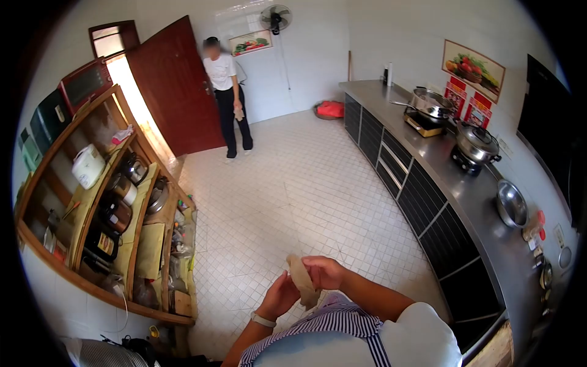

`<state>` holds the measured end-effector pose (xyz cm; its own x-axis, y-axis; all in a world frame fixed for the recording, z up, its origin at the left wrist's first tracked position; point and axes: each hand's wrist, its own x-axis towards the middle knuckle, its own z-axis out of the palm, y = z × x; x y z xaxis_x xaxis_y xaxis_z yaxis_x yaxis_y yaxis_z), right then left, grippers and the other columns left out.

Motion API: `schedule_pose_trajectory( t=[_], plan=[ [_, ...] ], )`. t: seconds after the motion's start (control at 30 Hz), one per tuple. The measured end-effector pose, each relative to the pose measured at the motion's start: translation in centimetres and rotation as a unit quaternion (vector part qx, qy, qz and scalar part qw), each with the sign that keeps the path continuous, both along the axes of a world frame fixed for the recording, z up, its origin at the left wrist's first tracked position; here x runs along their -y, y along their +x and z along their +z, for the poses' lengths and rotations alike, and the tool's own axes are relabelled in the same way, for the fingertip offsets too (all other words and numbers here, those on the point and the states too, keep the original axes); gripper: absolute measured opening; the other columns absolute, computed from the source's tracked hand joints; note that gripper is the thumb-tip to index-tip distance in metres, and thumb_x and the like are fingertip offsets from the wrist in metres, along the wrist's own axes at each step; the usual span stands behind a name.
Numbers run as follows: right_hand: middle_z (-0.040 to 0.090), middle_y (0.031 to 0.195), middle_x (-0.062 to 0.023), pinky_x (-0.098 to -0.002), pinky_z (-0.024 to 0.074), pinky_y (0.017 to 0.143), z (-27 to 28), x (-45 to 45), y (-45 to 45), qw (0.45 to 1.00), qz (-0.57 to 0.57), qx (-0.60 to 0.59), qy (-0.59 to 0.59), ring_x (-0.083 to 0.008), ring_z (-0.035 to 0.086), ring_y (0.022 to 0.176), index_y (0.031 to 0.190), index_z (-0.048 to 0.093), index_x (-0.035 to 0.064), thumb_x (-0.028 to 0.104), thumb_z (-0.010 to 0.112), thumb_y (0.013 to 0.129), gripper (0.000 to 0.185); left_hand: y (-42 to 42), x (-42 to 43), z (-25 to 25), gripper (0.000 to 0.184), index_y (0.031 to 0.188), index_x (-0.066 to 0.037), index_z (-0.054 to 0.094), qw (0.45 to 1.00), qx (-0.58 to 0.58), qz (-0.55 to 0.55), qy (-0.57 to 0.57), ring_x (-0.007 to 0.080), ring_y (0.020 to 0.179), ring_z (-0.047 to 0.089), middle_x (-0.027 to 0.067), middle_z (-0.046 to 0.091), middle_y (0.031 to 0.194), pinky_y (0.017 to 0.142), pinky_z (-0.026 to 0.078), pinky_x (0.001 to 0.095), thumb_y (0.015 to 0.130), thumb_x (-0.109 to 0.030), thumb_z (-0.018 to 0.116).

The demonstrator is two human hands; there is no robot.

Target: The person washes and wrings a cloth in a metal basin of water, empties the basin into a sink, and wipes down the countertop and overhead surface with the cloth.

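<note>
While pinching beige cloth (302,282) with right hand (325,273), touches it with left hand (279,298); cannot tell left fingers' closure; seems partway, with cloth raised, not yet released.

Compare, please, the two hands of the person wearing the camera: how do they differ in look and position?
The left hand has a pale band at its wrist; the right hand shows none. In view, the left hand sits lower, left of the tan cloth; the right hand, higher, at its right. Both touch the cloth.
</note>
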<state>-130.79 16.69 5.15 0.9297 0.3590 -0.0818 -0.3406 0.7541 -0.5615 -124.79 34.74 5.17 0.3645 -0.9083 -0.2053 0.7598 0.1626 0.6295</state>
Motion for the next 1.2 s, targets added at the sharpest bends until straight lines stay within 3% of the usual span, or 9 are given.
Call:
schedule_pose_trajectory(
  t=[0.1, 0.23, 0.27, 0.47, 0.67, 0.83, 0.97, 1.07, 1.2],
  plan=[
    [0.062, 0.107, -0.0137, -0.0386, 0.0503, 0.082, -2.2, -3.6, 2.0, 0.984, 0.026, -0.07, 0.161, -0.0244, 0.06, 0.096, 0.112, 0.055, 0.001, 0.025, 0.044, 0.093, 0.032, 1.9, -0.6, -2.6, 0.054, 0.124, -0.002, 0.047, 0.999, -0.021, 0.031, -0.012, 0.0221, 0.106, 0.054, 0.011, 0.057, 0.115, 0.091, 0.044, 0.0373, 0.096, -0.045, 0.031],
    [0.062, 0.103, -0.011, -0.037, 0.0508, 0.081, -4.6, -5.5, 3.8, 0.989, 0.034, -0.042, 0.136, -0.0225, 0.061, 0.095, 0.112, 0.056, 0.0022, 0.022, 0.048, 0.091, 0.029, 2.6, -0.5, -2.1, 0.049, 0.124, 0.001, 0.047, 0.974, -0.19, 0.063, -0.104, 0.0296, 0.109, 0.053, 0.0169, 0.056, 0.118, 0.096, 0.042, 0.0419, 0.096, -0.038, 0.035],
    [0.063, 0.103, -0.0102, -0.0361, 0.0509, 0.081, -4.7, -6.1, 3.9, 0.991, 0.055, -0.046, 0.117, -0.0218, 0.061, 0.094, 0.112, 0.056, 0.0022, 0.021, 0.049, 0.091, 0.029, 0.9, 0.5, 3.0, 0.055, 0.123, 0.004, 0.045, 0.987, -0.126, 0.088, -0.036, 0.0271, 0.102, 0.058, 0.0183, 0.057, 0.112, 0.091, 0.045, 0.0359, 0.095, -0.041, 0.034],
    [0.063, 0.097, -0.0063, -0.0285, 0.0502, 0.073, -5.8, -6.3, 4.7, 0.99, 0.126, 0.052, 0.033, -0.014, 0.06, 0.087, 0.107, 0.06, 0.0026, 0.014, 0.049, 0.089, 0.024, 3.1, -1.4, 0.6, 0.043, 0.119, 0.006, 0.046, 0.992, 0.06, 0.107, 0.034, 0.0292, 0.105, 0.056, 0.0201, 0.057, 0.113, 0.092, 0.045, 0.0365, 0.092, -0.027, 0.048],
    [0.06, 0.092, -0.0044, -0.028, 0.0505, 0.067, -5.3, -7.5, 3.5, 0.986, 0.092, -0.129, -0.051, -0.0133, 0.059, 0.079, 0.106, 0.054, 0.0079, 0.025, 0.049, 0.092, 0.023, 1.5, -0.7, 5.0, 0.039, 0.123, 0.002, 0.049, 0.9, 0.358, 0.199, 0.148, 0.0153, 0.104, 0.051, 0.0068, 0.054, 0.115, 0.089, 0.042, 0.0303, 0.092, -0.021, 0.054],
    [0.058, 0.085, -0.0057, -0.0281, 0.0484, 0.053, -4.3, -6.5, 3.1, 0.985, 0.123, -0.047, -0.109, -0.0133, 0.058, 0.068, 0.105, 0.052, 0.006, 0.028, 0.052, 0.089, 0.027, 0.8, 1.3, 7.1, 0.058, 0.143, -0.002, 0.022, 0.877, 0.458, 0.137, -0.034, 0.0283, 0.131, 0.034, 0.0182, 0.031, 0.144, 0.108, 0.027, 0.0388, 0.096, -0.03, 0.041],
    [0.06, 0.09, -0.0057, -0.0263, 0.0481, 0.057, -5.9, -4.8, 3.9, 0.909, 0.022, 0.162, -0.384, -0.0118, 0.058, 0.072, 0.118, 0.052, 0.0052, 0.022, 0.06, 0.085, 0.038, 0.2, 2.7, 7.2, 0.056, 0.144, -0.009, 0.023, 0.957, 0.18, 0.194, -0.119, 0.0302, 0.131, 0.034, 0.0195, 0.03, 0.144, 0.108, 0.028, 0.0406, 0.097, -0.035, 0.038],
    [0.06, 0.1, -0.0053, -0.0265, 0.0492, 0.07, -5.1, -2.4, 3.5, 0.908, -0.053, 0.269, -0.318, -0.0131, 0.058, 0.085, 0.129, 0.046, 0.0054, 0.023, 0.066, 0.082, 0.055, 0.4, 3.5, 7.7, 0.055, 0.143, -0.009, 0.023, 0.948, 0.053, 0.274, -0.153, 0.0301, 0.13, 0.033, 0.0201, 0.029, 0.143, 0.108, 0.027, 0.0409, 0.097, -0.035, 0.035],
    [0.058, 0.114, -0.002, -0.0257, 0.0458, 0.083, 2.0, -0.6, 0.0, 0.968, -0.049, 0.123, -0.211, -0.0131, 0.053, 0.102, 0.125, 0.05, 0.0072, 0.024, 0.071, 0.08, 0.053, 2.1, 3.7, 4.9, 0.056, 0.143, -0.005, 0.022, 0.963, 0.117, 0.24, -0.028, 0.0249, 0.127, 0.037, 0.0179, 0.031, 0.143, 0.106, 0.03, 0.039, 0.097, -0.035, 0.033]
  ],
)
